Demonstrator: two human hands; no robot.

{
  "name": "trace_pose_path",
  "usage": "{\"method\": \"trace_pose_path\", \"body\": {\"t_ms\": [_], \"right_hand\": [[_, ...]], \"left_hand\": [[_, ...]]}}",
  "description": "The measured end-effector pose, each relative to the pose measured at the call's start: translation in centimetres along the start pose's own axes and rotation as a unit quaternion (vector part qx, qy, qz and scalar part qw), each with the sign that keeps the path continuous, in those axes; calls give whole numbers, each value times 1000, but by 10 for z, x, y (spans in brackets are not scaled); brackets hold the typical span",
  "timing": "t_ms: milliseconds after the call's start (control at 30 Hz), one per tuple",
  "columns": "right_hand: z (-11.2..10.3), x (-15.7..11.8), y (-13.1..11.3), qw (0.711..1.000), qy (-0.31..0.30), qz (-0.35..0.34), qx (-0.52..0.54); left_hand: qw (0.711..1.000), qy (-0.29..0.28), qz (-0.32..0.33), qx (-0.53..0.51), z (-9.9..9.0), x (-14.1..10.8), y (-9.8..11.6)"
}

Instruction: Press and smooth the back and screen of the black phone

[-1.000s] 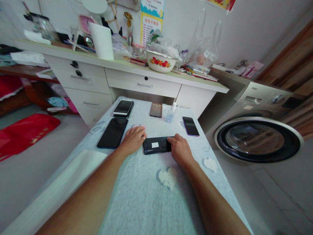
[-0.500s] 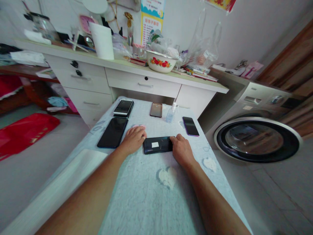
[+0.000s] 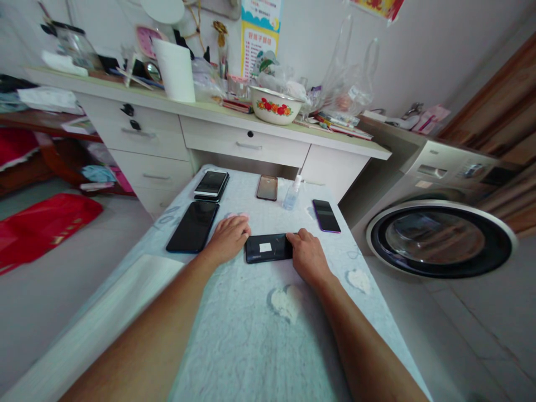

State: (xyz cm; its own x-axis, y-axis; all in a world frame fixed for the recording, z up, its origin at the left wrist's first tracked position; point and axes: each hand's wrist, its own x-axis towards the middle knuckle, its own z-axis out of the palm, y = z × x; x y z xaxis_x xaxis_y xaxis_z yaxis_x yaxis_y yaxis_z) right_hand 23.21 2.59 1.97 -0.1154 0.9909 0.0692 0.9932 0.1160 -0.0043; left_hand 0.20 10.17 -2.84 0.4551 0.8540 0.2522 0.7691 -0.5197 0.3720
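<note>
A dark smartphone (image 3: 274,254) lies back up on the cloth-covered table, a small white square sticker (image 3: 265,247) on its back. My right hand (image 3: 309,252) grips its right end, thumb and fingers closed over the camera corner. At the other end, my left hand (image 3: 229,237) is closed with fingers curled, its thumb side against the phone's left edge. A patch of pink shows just beyond the left fingers; I cannot make out what it is. Left of that hand rests a larger black phone (image 3: 192,228), screen up.
Stacked phones (image 3: 211,184) lie at the table's far left. A phone case (image 3: 267,187) and a clear spray bottle (image 3: 292,194) stand near the far edge. Another phone (image 3: 326,216) lies at right. Beyond are a white desk (image 3: 209,131) and a washing machine (image 3: 419,184).
My right hand has shifted slightly left along the smartphone and covers a bit more of its right end. My left hand and the other objects look the same.
</note>
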Motion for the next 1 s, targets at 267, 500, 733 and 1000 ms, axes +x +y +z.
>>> {"method": "trace_pose_path", "body": {"t_ms": [267, 500, 733, 1000], "right_hand": [[-3, -1, 13, 998, -18, 49, -20], [1, 1, 13, 999, -6, 47, -13], [2, 3, 1, 1000, 5, 13, 0], [-2, 3, -5, 1000, -11, 3, -1]], "left_hand": [[1000, 7, -7, -10, -1, -1, 1], [1000, 5, -5, -4, -2, -1, 3], [1000, 0, -1, 9, -1, 0, 1], [1000, 2, 3, -6, 1, 0, -2]]}}
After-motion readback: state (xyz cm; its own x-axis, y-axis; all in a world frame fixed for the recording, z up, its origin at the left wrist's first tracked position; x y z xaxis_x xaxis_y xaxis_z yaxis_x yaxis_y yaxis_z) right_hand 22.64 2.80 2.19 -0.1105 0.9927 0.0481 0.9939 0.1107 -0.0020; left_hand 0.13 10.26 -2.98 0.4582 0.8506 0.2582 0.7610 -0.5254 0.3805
